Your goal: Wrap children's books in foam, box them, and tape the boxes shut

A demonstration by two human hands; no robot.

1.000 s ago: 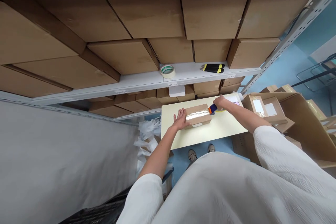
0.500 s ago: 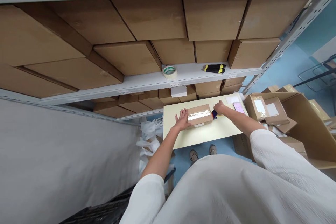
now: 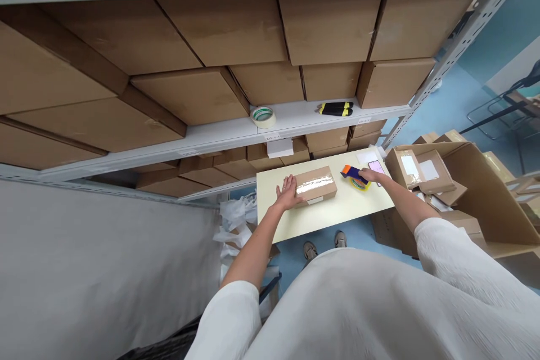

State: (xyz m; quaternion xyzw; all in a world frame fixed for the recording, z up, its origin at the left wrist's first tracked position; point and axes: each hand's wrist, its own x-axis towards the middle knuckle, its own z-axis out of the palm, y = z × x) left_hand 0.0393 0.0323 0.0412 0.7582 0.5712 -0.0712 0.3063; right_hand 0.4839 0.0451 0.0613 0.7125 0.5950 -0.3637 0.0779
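Observation:
A small brown cardboard box (image 3: 316, 182) lies on the pale yellow tabletop (image 3: 304, 224), with shiny clear tape along its top and a white label on its near side. My left hand (image 3: 288, 194) rests against the box's left end, fingers spread. To the right of the box and apart from it, my right hand (image 3: 369, 175) grips a dark blue and orange tape dispenser (image 3: 355, 173). A yellow-edged tape roll shows under the dispenser. Just beyond this hand lies a phone (image 3: 376, 166) with a lit, pinkish screen.
Grey shelving (image 3: 304, 118) packed with cartons rises behind the table. On its ledge are a tape roll (image 3: 264, 117) and black-and-yellow handled tools (image 3: 336, 108). A large open carton (image 3: 498, 191) holding smaller boxes stands at right. White plastic wrapping (image 3: 234, 214) lies at left.
My right hand has drawn the tape dispenser away from the box's right end, toward the right. My left hand stays on the box. The whole view has shifted slightly.

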